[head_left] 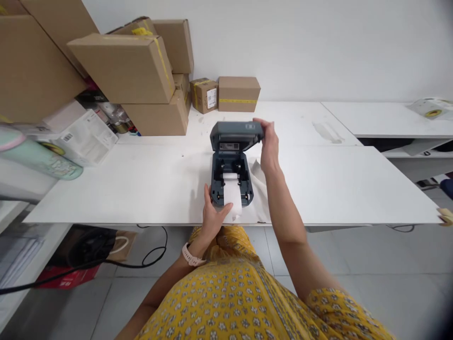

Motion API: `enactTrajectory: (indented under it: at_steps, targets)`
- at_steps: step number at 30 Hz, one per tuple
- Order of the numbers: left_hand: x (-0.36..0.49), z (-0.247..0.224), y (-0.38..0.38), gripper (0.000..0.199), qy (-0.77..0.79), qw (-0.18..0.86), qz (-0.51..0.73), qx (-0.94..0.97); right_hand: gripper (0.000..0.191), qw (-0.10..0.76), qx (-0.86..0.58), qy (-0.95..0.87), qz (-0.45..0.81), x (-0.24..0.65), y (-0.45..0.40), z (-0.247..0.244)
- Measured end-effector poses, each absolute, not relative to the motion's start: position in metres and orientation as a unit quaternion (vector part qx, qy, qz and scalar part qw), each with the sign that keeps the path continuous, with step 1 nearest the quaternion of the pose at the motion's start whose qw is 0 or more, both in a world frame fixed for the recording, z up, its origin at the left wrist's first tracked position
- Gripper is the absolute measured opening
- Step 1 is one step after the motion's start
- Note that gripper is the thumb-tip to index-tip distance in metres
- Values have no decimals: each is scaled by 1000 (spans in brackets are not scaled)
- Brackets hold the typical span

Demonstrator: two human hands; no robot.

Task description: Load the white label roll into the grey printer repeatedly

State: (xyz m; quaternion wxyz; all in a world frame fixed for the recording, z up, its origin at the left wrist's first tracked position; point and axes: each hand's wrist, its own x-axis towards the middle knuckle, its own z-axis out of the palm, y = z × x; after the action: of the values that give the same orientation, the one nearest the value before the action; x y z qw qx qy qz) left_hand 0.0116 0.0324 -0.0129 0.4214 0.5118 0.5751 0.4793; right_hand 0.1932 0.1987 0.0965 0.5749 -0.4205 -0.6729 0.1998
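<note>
A dark grey label printer (216, 182) stands near the front edge of the white table with its lid (231, 128) raised. Inside it a strip of white label paper (232, 191) runs from the middle out over the front. My left hand (213, 215) is at the printer's front left corner, its thumb pressing on the paper and its fingers along the printer's side. With my right hand (269, 141) I grip the right edge of the raised lid. A loose pale sheet (260, 182) lies beside the printer, partly behind my right forearm.
Cardboard boxes (123, 71) are stacked at the back left, and two smaller ones, including a brown carton (239, 94), stand by the wall. A mint green bottle (42, 153) and a white box (81, 137) are at the left. A black cable (155, 257) hangs below the table (336, 189).
</note>
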Motion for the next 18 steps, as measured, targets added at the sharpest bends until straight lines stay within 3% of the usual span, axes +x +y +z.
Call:
enactTrajectory:
  at_steps: [4, 6, 8, 11, 14, 18]
  targets:
    - [13, -14, 30, 113, 576, 411, 484, 514, 47, 553, -461, -654, 234, 189, 114, 64]
    - [9, -13, 30, 120, 565, 423, 473, 527, 45, 523, -489, -648, 259, 189, 90, 44]
    - [2, -10, 31, 125, 545, 460, 456, 532, 62, 497, -535, -612, 303, 190, 77, 25]
    - [-8, -2, 40, 113, 529, 510, 458, 501, 86, 484, -545, -524, 442, 189, 75, 3]
    - [-10, 8, 55, 103, 539, 534, 478, 443, 91, 496, -476, -447, 572, 188, 78, -5]
    - [-3, 10, 71, 91, 528, 554, 483, 427, 94, 518, -445, -387, 620, 188, 80, -1]
